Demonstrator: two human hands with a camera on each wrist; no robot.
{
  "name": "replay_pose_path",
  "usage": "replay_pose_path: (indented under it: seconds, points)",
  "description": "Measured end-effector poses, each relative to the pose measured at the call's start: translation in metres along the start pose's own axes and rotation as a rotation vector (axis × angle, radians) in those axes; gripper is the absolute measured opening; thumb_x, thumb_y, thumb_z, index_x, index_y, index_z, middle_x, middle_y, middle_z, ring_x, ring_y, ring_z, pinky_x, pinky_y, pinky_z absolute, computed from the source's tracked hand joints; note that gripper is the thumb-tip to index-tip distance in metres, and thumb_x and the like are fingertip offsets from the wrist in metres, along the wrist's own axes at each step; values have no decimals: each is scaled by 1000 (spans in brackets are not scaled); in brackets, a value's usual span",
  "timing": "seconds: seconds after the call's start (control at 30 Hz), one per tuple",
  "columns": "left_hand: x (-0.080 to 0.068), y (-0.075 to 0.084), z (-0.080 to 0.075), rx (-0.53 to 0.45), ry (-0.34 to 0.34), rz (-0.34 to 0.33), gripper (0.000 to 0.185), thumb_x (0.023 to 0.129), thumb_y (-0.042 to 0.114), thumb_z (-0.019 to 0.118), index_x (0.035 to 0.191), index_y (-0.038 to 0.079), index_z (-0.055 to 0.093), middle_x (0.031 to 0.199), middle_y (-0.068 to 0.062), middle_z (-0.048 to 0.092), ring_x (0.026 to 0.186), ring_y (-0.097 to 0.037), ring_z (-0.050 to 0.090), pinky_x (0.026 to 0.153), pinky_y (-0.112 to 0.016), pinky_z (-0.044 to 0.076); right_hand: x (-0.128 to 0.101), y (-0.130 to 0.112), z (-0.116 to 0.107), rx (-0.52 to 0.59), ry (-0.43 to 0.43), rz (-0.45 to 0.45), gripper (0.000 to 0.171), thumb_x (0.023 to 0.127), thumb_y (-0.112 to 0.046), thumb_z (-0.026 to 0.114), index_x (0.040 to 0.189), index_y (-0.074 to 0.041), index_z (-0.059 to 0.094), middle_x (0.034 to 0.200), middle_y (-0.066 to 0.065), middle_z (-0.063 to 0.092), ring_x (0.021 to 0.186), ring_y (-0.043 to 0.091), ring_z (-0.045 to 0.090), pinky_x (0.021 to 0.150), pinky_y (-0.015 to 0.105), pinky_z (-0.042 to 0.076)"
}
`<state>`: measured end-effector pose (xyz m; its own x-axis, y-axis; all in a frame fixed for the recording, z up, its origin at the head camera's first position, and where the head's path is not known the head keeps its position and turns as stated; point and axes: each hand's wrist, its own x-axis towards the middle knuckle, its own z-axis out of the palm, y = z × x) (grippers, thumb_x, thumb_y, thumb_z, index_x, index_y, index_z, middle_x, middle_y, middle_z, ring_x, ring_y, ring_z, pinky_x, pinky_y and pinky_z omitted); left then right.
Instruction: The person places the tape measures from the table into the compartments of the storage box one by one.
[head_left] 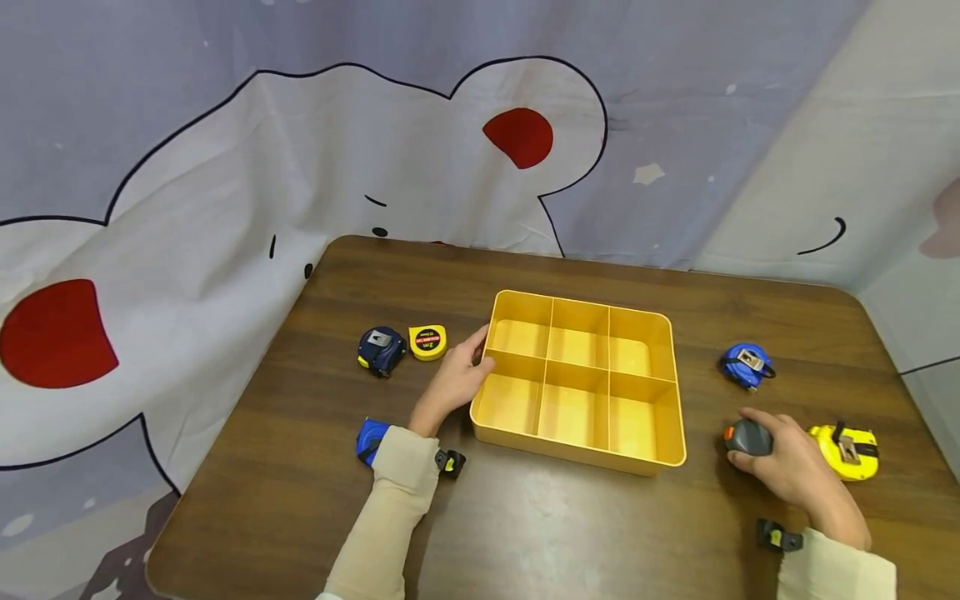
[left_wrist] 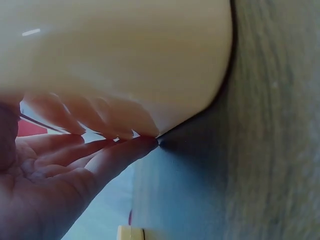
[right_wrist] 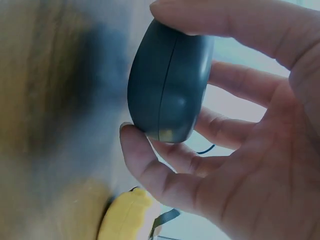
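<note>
Grey tape measure (head_left: pixel 747 437) within right grip (head_left: pixel 787 471)

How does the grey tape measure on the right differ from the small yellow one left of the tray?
The grey tape is pinched in the right hand; the small yellow tape lies free on the table, near the left hand, which touches the tray. The grey one looks larger and plain dark; the yellow one is a round disc with a red label. Both are tape measures outside the tray.
</note>
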<state>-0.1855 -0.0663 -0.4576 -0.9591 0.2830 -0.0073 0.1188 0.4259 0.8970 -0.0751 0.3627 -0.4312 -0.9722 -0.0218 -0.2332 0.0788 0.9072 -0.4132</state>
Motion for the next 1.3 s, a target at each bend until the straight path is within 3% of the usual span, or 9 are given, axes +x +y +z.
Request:
replay_pose_path:
  seconds: [0.3, 0.63, 1.0, 1.3]
  points:
    - [0, -2, 2, 48, 21, 60, 53, 91, 11, 43, 142, 5, 31, 137, -15, 45, 120, -26, 49, 98, -38, 40, 3, -27, -11, 16, 24, -66, 74, 75, -30, 73, 133, 2, 40, 115, 33, 40, 83, 39, 49, 59, 36, 42]
    - [0, -2, 1, 55, 20, 11, 54, 91, 13, 44, 143, 9, 32, 136, -13, 47, 118, -22, 50, 96, -38, 42, 3, -67, -20, 53, 77, -194, 67, 74, -28, 74, 131, -5, 45, 119, 25, 42, 83, 35, 51, 57, 32, 42]
    - [1, 0, 5, 59, 25, 47, 55, 87, 7, 46, 141, 7, 35, 131, -15, 51, 111, -19, 54, 92, -37, 45, -2, -98, -9, 95, 162, -324, 62, 72, -21, 77, 126, -6, 52, 112, 16, 50, 84, 30, 53, 60, 33, 44]
    - [-2, 1, 3, 85, 46, 31, 55, 86, 6, 46, 141, 8, 37, 130, -14, 53, 109, -19, 55, 93, -37, 45, 4, -119, 1, 87, 123, -377, 59, 73, -26, 76, 125, -8, 53, 111, 13, 51, 90, 29, 50, 64, 36, 46]
